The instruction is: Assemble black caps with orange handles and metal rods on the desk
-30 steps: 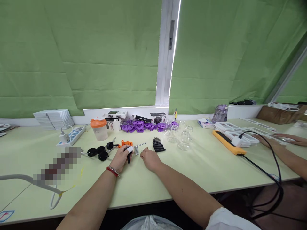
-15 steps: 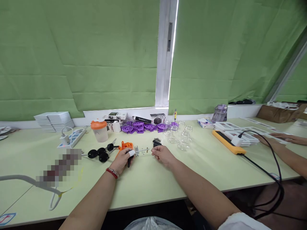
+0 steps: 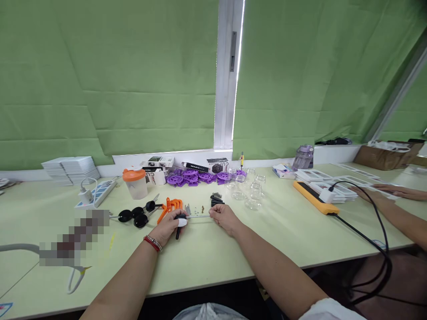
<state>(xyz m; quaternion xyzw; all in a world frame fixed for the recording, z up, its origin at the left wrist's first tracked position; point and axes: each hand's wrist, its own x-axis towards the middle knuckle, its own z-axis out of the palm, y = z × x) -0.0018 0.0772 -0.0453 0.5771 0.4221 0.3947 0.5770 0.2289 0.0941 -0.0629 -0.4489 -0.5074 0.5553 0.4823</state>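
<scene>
From left hand [image 3: 171, 226], silvery rod [image 3: 199, 216], crosswise, pointing to right hand [image 3: 227, 219].

Rod [image 3: 199, 217] shiny metal; cup lid [image 3: 134, 176] plastic; tabletop [image 3: 200, 262] smooth, faintly glossy

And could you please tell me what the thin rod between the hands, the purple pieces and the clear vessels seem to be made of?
Thin rod: probably metal, given its silvery look.
Purple pieces: likely moulded plastic, evenly coloured.
Clear vessels: see-through and glossy, either glass or plastic.
</scene>
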